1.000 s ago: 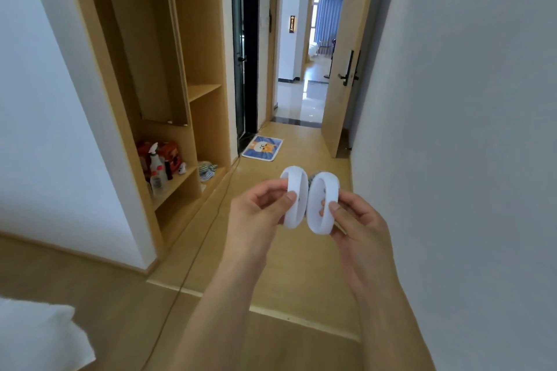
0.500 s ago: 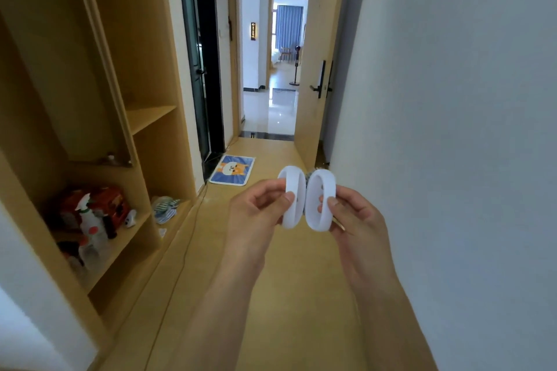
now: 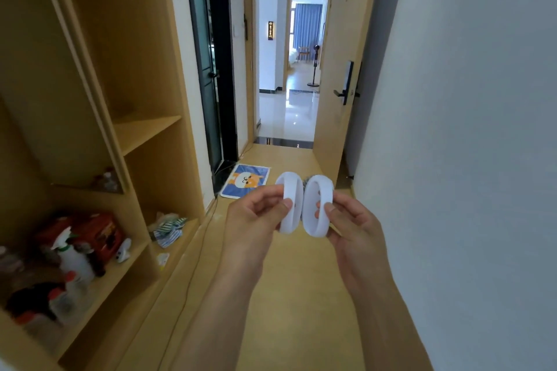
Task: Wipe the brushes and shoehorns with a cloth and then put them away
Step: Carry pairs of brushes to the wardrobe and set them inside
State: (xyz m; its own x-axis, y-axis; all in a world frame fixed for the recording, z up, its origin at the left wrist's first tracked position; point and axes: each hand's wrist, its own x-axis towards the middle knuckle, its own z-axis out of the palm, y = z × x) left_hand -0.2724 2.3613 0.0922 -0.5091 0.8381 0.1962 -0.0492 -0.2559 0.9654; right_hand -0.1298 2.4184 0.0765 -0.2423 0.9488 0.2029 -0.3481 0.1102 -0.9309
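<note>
A narrow hallway with a light wooden floor [image 3: 289,295] runs to an open wooden door [image 3: 334,75] on the right. Beyond it, a glossy white tiled floor [image 3: 289,111] reflects daylight from a far room with blue curtains [image 3: 307,24]. A plain white wall [image 3: 470,129] fills the right side. On the left stands an open light-wood shelving unit [image 3: 141,129], its lower shelf holding what look like blurred spray bottles [image 3: 72,256]. A blue cartoon doormat [image 3: 245,179] lies by a dark glass door [image 3: 208,63].

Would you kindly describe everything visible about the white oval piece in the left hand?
The white oval piece looks like smooth matte plastic, a loop with an open centre. It stands upright, edge toward the camera, held in the air over the wooden floor. The left hand pinches its left rim, thumb in front. It sits close beside a matching piece; contact is unclear.
</note>
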